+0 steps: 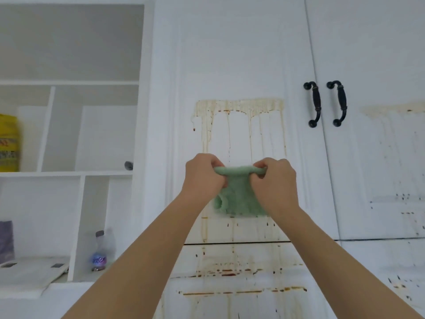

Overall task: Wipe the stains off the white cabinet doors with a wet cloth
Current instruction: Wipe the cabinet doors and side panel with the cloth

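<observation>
A green cloth (pixel 236 194) hangs in front of the left white cabinet door (pixel 230 65). My left hand (pixel 202 178) grips its top edge on the left and my right hand (pixel 273 180) grips it on the right, with the edge rolled between them. Brown and yellowish drip stains (pixel 239 109) run down the door panel above and below the cloth. The right cabinet door (pixel 379 65) carries fainter streaks and dark specks (pixel 391 143). More brown stains (pixel 230 272) sit on the drawer front below.
Two black handles (pixel 315 104) (pixel 339 103) flank the gap between the doors. Open white shelves (pixel 69 173) on the left hold a yellow package (pixel 9 143), a plastic bottle (pixel 99 252) and a purple item (pixel 5 240).
</observation>
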